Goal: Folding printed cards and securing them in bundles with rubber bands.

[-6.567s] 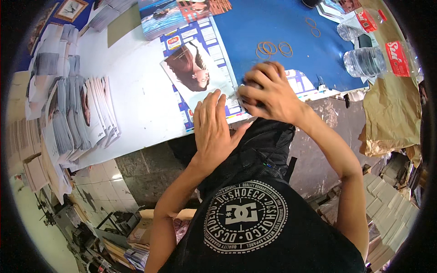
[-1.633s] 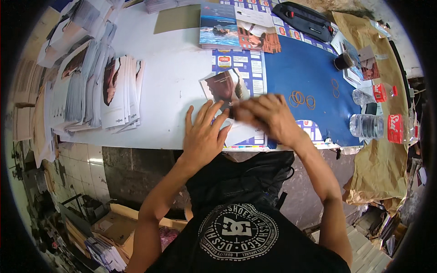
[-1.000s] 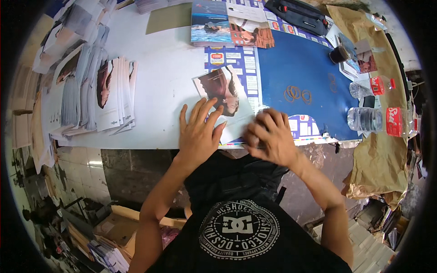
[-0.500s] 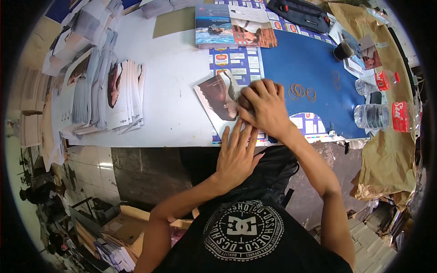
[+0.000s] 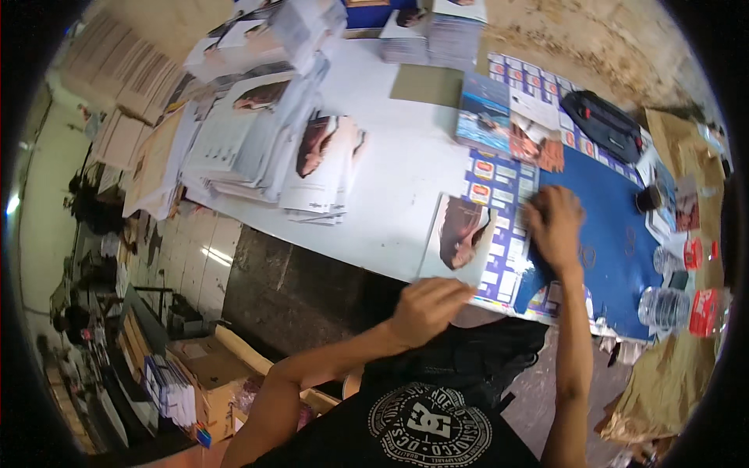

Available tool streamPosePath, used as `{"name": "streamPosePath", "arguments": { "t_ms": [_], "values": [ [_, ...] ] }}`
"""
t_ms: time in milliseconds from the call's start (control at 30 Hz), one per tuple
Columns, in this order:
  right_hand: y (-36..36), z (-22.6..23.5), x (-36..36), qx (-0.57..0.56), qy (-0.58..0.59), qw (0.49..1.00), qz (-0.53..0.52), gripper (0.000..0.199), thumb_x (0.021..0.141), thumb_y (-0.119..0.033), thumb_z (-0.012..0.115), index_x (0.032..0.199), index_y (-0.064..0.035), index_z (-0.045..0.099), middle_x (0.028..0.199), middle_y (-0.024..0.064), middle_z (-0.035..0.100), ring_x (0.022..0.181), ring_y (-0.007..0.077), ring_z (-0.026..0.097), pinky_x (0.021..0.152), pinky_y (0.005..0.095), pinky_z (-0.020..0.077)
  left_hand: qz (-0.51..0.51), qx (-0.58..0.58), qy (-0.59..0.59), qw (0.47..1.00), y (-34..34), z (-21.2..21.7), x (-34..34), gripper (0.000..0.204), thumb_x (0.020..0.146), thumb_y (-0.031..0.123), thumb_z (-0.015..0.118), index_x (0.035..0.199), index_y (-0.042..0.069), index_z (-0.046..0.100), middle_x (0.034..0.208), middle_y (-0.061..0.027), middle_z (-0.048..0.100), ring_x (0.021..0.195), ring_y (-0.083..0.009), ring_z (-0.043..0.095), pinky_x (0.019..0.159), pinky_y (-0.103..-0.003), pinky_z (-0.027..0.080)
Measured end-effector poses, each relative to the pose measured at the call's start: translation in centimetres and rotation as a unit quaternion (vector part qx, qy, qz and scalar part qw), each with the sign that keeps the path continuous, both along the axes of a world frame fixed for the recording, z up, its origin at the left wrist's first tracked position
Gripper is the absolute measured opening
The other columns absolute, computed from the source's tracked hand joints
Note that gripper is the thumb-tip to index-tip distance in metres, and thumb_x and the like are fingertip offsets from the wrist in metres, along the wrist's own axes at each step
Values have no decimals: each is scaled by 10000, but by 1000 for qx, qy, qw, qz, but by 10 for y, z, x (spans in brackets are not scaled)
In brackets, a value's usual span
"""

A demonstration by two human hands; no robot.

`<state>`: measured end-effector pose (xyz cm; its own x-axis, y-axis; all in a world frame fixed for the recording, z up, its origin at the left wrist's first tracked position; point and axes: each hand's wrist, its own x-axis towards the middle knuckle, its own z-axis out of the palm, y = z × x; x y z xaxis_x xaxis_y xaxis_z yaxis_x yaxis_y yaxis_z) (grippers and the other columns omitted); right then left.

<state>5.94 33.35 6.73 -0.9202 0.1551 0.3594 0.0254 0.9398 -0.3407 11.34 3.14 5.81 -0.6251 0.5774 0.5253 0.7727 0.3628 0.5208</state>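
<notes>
A folded booklet [image 5: 460, 238] with a picture of a person on its cover lies near the table's front edge. My left hand [image 5: 433, 310] has its fingers pressed together at the booklet's near edge, gripping it there. To the right, my right hand [image 5: 557, 228] is over the blue board [image 5: 605, 207] with curled fingers, apart from the booklet. Whatever it may hold is hidden under the palm. Beyond it lies a stack of flat printed sheets [image 5: 485, 117]. Left of the booklet are loosely fanned folded booklets [image 5: 321, 164] beside a taller stack [image 5: 242, 140].
A dark pouch [image 5: 605, 125], a cup of dark drink [image 5: 647, 198] and two plastic bottles [image 5: 665, 307] stand along the right side. Rubber bands [image 5: 587, 256] lie on the blue board. More stacks [image 5: 456, 39] stand at the back. Cardboard boxes [image 5: 207, 363] sit lower left.
My right hand has come off the booklet and moved right onto the blue board. My left hand has shifted from lying on the booklet to its near edge. The view has swung left.
</notes>
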Motion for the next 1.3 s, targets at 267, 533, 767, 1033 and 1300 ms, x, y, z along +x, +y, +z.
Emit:
{"name": "streamPosePath", "arguments": {
  "t_ms": [267, 533, 767, 1033, 1300],
  "values": [
    [138, -14, 60, 81, -17, 972, -220, 447, 988, -424, 682, 1331, -142, 627, 1312, 110, 608, 1311, 340, 514, 1090, 576, 325, 222, 63, 260, 937, -111, 99, -101, 246, 895, -95, 693, 1125, -24, 743, 1141, -178, 761, 1038, -339, 753, 887, -398, 616],
    [93, 13, 27, 90, 105, 985, -106, 684, 860, -337, 841, 1417, -47, 570, 1428, 208, 567, 1330, 384, 532, 1120, 498, 368, 217, -51, 52, 974, -152, 46, -120, 436, 887, 28, 740, 1312, -16, 654, 1320, -195, 681, 1274, -397, 619, 1089, -475, 475],
    [-4, 13, -120, 19, 50, 988, 145, 938, 808, -452, 851, 1566, -93, 433, 1626, 206, 389, 1505, 392, 369, 1200, 517, 336, 89, 309, -247, 914, -81, 50, -99, 421, 1010, 11, 617, 1422, -30, 544, 1394, -168, 615, 1312, -215, 575, 1114, -364, 447],
    [-81, -26, -33, 119, 67, 949, 284, 602, 895, -251, 720, 1476, -150, 597, 1451, 71, 628, 1381, 289, 542, 1194, 482, 335, 107, 358, -552, 746, -6, 5, -121, 513, 1042, 126, 646, 1493, -31, 460, 1437, -160, 581, 1341, -214, 542, 1126, -354, 431],
    [-43, 15, 90, -577, 19, 816, -5, 737, 944, -196, 781, 1538, 28, 406, 1399, 159, 598, 1220, 217, 606, 998, 346, 500, -17, 348, -393, 851, 20, 57, -58, 452, 1040, 17, 607, 1463, -70, 476, 1328, -131, 637, 1235, -160, 588, 1078, -319, 445]
  ]
}}
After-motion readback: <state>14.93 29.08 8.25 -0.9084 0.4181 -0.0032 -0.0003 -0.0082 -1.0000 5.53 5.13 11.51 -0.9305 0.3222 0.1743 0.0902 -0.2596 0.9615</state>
